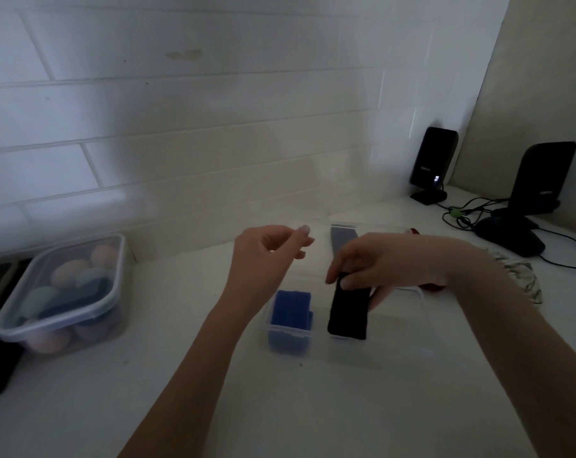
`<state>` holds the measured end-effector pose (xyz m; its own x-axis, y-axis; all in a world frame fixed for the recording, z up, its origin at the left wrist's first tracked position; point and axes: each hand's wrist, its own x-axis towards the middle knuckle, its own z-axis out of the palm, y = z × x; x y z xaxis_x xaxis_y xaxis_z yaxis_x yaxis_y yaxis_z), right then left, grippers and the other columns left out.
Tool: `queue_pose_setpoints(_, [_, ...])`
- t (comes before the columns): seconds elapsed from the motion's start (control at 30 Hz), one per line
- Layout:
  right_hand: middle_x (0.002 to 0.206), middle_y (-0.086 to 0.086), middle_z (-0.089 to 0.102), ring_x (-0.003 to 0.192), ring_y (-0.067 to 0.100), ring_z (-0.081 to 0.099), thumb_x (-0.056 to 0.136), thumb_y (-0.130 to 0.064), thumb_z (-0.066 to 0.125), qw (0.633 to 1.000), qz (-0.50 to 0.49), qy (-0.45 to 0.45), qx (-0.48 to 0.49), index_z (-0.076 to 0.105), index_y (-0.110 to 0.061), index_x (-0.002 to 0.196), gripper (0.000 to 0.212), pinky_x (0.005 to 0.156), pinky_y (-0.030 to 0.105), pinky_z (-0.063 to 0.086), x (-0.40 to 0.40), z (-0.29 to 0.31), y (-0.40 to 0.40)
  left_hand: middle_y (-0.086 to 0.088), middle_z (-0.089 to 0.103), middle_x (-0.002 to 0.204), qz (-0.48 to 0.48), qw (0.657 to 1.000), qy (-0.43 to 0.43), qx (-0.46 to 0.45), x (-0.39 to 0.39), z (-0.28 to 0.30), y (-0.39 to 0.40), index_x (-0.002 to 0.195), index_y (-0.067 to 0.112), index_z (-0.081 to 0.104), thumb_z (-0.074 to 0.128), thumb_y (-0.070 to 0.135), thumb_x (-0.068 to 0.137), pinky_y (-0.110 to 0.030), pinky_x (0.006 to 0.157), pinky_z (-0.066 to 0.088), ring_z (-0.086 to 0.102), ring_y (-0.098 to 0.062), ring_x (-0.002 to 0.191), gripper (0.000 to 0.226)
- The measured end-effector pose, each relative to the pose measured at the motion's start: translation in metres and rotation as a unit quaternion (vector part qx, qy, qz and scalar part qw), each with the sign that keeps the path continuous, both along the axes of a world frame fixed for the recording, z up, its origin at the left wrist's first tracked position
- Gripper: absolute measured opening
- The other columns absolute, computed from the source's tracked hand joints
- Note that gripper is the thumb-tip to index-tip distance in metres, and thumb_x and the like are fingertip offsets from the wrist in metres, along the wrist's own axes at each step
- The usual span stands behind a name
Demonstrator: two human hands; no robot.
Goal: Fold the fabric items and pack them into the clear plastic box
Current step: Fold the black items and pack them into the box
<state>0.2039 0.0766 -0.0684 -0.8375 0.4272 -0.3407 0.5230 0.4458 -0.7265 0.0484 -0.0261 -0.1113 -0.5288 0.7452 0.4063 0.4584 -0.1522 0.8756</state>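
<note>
Right hand [376,269] pinches the top edge of a folded black cloth [347,312], which stands on end in the clear box [395,328]. Left hand [267,256] hovers above the box, fingers loosely curled, holding nothing. Folded blue cloth [291,309] sits at the box's left end; a grey piece [342,241] lies at the back of the box, can't tell if inside.

Risks: black cloth is upright with a gap either side, so it likely flops or unfolds on release. Pushing down one-handed could slide the light box on the counter [214,391]. Patterned fabric [518,276] right of the box isn't packed yet.
</note>
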Motion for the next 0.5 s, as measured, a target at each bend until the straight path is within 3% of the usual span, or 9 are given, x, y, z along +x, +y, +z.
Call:
queue_pose_setpoints(0.1, [0.099, 0.0, 0.061, 0.094, 0.019, 0.066, 0.086, -0.011, 0.064, 0.998, -0.025, -0.023, 0.057, 0.052, -0.013, 0.102, 0.019, 0.073, 0.034, 0.061, -0.011, -0.005, -0.012, 0.011, 0.069, 0.065, -0.011, 0.998, 0.06, -0.005, 0.004, -0.003, -0.001, 0.076, 0.015, 0.074, 0.061, 0.03, 0.087, -0.013, 0.054, 0.048, 0.066, -0.003, 0.057, 0.022])
queue_pose_setpoints(0.17, [0.101, 0.001, 0.059, 0.094, 0.021, 0.065, 0.085, -0.011, 0.065, 0.995, -0.026, -0.007, 0.096, 0.05, -0.013, 0.098, 0.02, 0.073, 0.036, 0.061, -0.016, -0.01, -0.018, 0.008, 0.067, 0.059, 0.002, 0.988, 0.157, -0.007, 0.002, -0.007, -0.001, 0.068, 0.016, 0.072, 0.059, 0.034, 0.087, -0.022, 0.054, 0.05, 0.063, -0.007, 0.051, 0.029])
queue_pose_setpoints(0.23, [0.106, 0.006, 0.06, 0.095, 0.023, 0.065, 0.084, -0.013, 0.066, 0.993, -0.025, 0.004, 0.117, 0.05, -0.011, 0.098, 0.022, 0.073, 0.039, 0.061, -0.02, -0.018, -0.024, 0.01, 0.052, 0.046, 0.042, 0.945, 0.319, -0.051, -0.001, -0.01, 0.0, 0.049, 0.023, 0.058, 0.054, 0.038, 0.089, -0.022, 0.049, 0.039, 0.05, -0.008, 0.044, 0.043])
queue_pose_setpoints(0.3, [0.109, 0.01, 0.06, 0.095, 0.025, 0.064, 0.084, -0.016, 0.067, 0.989, -0.024, 0.001, 0.145, 0.05, -0.011, 0.101, 0.025, 0.073, 0.041, 0.06, -0.024, -0.028, -0.03, 0.008, 0.03, 0.039, 0.082, 0.894, 0.429, -0.096, -0.001, -0.01, 0.0, 0.04, 0.024, 0.03, 0.048, 0.04, 0.091, -0.021, 0.044, 0.022, 0.032, -0.01, 0.039, 0.056])
queue_pose_setpoints(0.37, [0.107, 0.011, 0.061, 0.094, 0.026, 0.062, 0.082, -0.02, 0.069, 0.982, -0.028, 0.012, 0.188, 0.051, -0.01, 0.101, 0.028, 0.075, 0.044, 0.058, -0.028, -0.035, -0.034, 0.005, 0.024, 0.037, 0.082, 0.884, 0.445, -0.12, -0.004, -0.01, 0.0, 0.04, 0.021, 0.022, 0.046, 0.038, 0.092, -0.023, 0.043, 0.018, 0.023, -0.01, 0.037, 0.06])
queue_pose_setpoints(0.5, [0.105, 0.009, 0.065, 0.095, 0.025, 0.061, 0.081, -0.03, 0.069, 0.953, -0.031, -0.015, 0.301, 0.055, -0.012, 0.095, 0.027, 0.084, 0.041, 0.052, -0.033, -0.04, -0.042, 0.001, 0.045, 0.044, 0.051, 0.88, 0.437, -0.178, -0.007, -0.012, 0.001, 0.043, 0.018, 0.036, 0.04, 0.037, 0.093, -0.024, 0.046, 0.024, 0.033, -0.011, 0.04, 0.054])
